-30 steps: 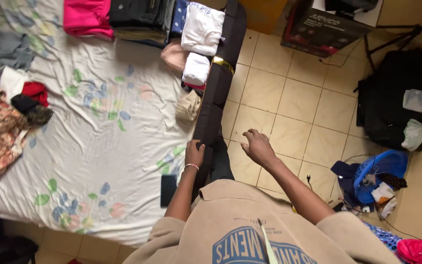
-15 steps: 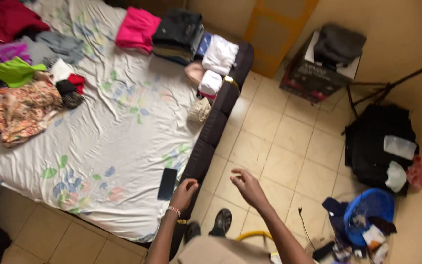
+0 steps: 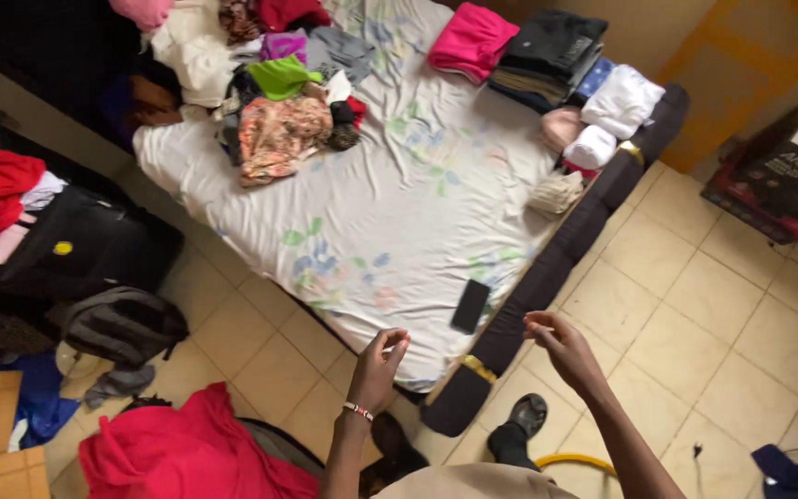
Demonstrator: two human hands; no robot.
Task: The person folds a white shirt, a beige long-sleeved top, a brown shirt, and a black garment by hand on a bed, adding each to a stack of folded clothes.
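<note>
My left hand (image 3: pixel 378 368) hangs in the air above the near corner of the bed, fingers loosely curled, with nothing in it. My right hand (image 3: pixel 561 348) hovers over the dark bed frame (image 3: pixel 561 254), fingers apart and empty. A black phone (image 3: pixel 470 306) lies on the white floral sheet (image 3: pixel 390 212) just beyond both hands. Folded clothes sit at the far edge: a pink stack (image 3: pixel 473 42), a dark stack (image 3: pixel 547 51) and white pieces (image 3: pixel 621 102). A heap of loose clothes (image 3: pixel 274 115) lies at the sheet's far left.
A red garment (image 3: pixel 187 448) lies on the tiled floor near my feet, beside a grey backpack (image 3: pixel 122 323) and a black bag (image 3: pixel 71 245). A dark printed box (image 3: pixel 778 180) stands at the right. Beige tiles (image 3: pixel 704 305) spread to the right of the bed.
The view has swung left and pulled back from the bed. My left hand has come off the bed frame, and both hands now float in the air near the bed's corner.
</note>
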